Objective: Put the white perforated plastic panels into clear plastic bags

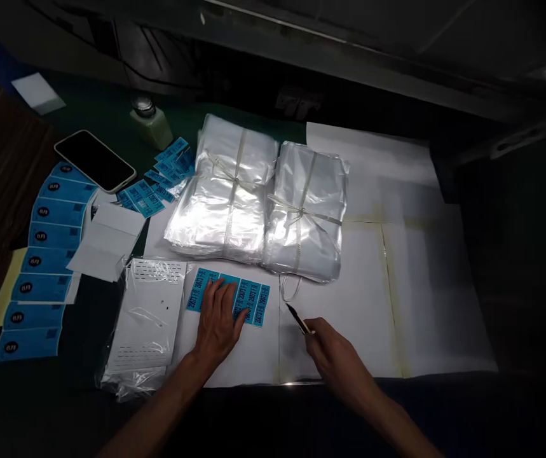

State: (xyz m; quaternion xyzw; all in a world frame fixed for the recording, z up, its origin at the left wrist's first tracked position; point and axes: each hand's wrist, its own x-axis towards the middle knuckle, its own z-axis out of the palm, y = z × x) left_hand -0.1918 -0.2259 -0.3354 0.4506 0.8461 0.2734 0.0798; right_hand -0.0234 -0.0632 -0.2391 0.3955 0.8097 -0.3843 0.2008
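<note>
The left hand [218, 318] lies palm-down on the label strip [257, 304], its fingers slightly spread. The strip is at the lower centre of the frame, flat on white paper [358, 318]. The right hand [337, 356], right of the strip, pinches a slim tool [300, 319] in its fingers; the dark tip points to the upper left. Two tied bundles [222, 216] sit just above the strip. A wrapped pack [151, 318] lies left of it. A phone [95, 161] occupies the upper left.
</note>
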